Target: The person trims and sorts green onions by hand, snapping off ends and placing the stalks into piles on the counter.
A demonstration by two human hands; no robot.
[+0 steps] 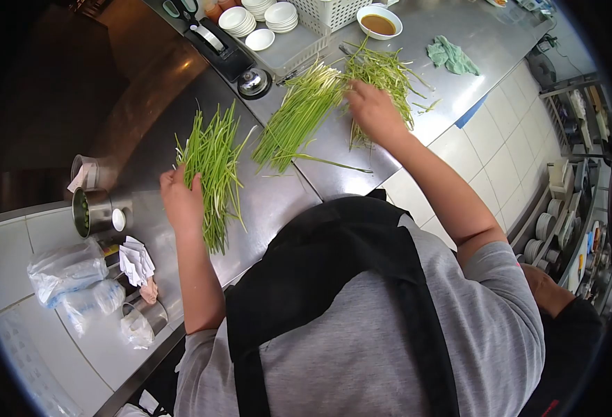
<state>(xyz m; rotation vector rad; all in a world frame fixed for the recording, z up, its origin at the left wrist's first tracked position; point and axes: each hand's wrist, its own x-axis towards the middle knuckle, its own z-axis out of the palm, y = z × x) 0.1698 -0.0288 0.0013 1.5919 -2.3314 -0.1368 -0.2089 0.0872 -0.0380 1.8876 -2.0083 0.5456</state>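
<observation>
My left hand (pixel 182 199) is at the left edge of a loose pile of garlic chives (pixel 217 174), its thumb and bent fingers around some stalks. Beside that pile lies a neater bundle of garlic chives (pixel 295 121), pale ends pointing away from me. My right hand (pixel 375 112) is between this bundle and a tangled heap of thin green and yellowish trimmings (pixel 386 73). Its fingers are drawn together and slightly blurred; whatever they hold is hidden. A few stray stalks (pixel 333 165) stick out toward me from the bundle's lower end.
Beyond the bundle stand a call bell (pixel 254 83), a tape dispenser (pixel 215 45), stacked white dishes (pixel 281 17) and a bowl of brown sauce (pixel 380 24). A green cloth (pixel 453 55) lies right. Metal pots (pixel 96 208) and plastic bags (pixel 69 271) are left. Another person (pixel 570 333) is behind right.
</observation>
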